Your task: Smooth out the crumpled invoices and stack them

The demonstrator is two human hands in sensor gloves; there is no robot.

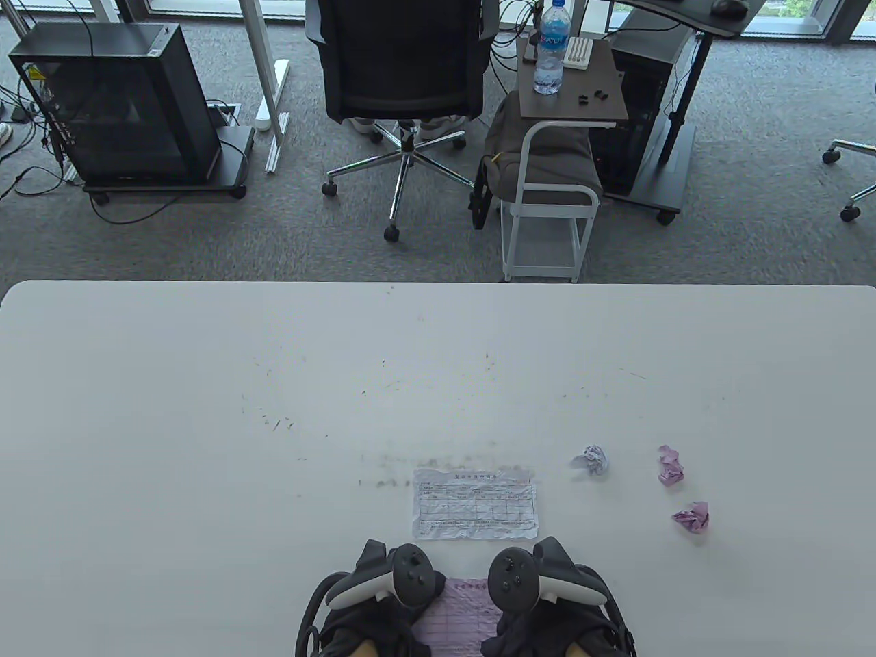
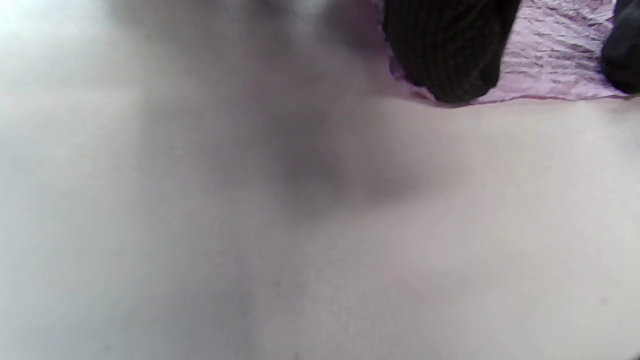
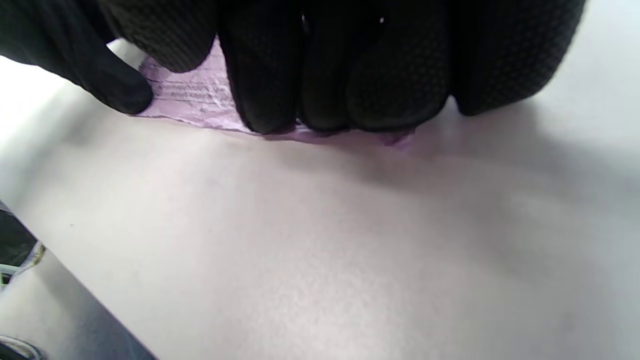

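Observation:
A pink invoice (image 1: 457, 616) lies flat on the white table (image 1: 205, 424) at the near edge, between my hands. My left hand (image 1: 383, 602) presses on its left part; its fingertips (image 2: 445, 60) rest on the wrinkled pink paper (image 2: 555, 55). My right hand (image 1: 540, 602) presses on its right part; its fingers (image 3: 320, 75) lie flat along the paper's edge (image 3: 195, 95). A flattened white invoice (image 1: 475, 504) lies just beyond. One white crumpled ball (image 1: 591, 459) and two pink crumpled balls (image 1: 671, 465) (image 1: 692, 517) lie to the right.
Beyond the table's far edge stand an office chair (image 1: 404, 75), a small side cart (image 1: 561, 171) with a water bottle (image 1: 551, 48), and a black computer case (image 1: 116, 102) on the carpet. The table shows scuff marks near its middle.

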